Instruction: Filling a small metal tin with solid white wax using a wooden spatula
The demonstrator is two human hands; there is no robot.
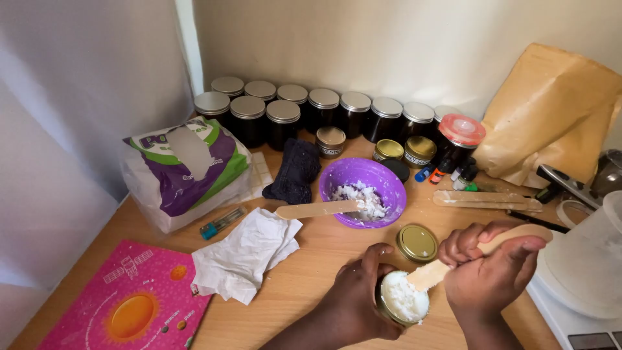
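Left hand point(350, 304) gripping the jar point(403, 299), right hand point(489, 269) clutching the stick point(479, 256) — I'd press wax down evenly, keeping clear of the lid point(416, 243) just behind.

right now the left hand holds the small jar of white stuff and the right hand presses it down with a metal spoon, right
Not quite. In the head view the left hand does hold the small jar of white stuff, but the right hand presses it down with a flat wooden stick, not a metal spoon.

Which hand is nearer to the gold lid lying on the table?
Right. The right hand, gripping a wooden stick, sits just beside the gold lid. The left hand holds the small jar below it, slightly farther.
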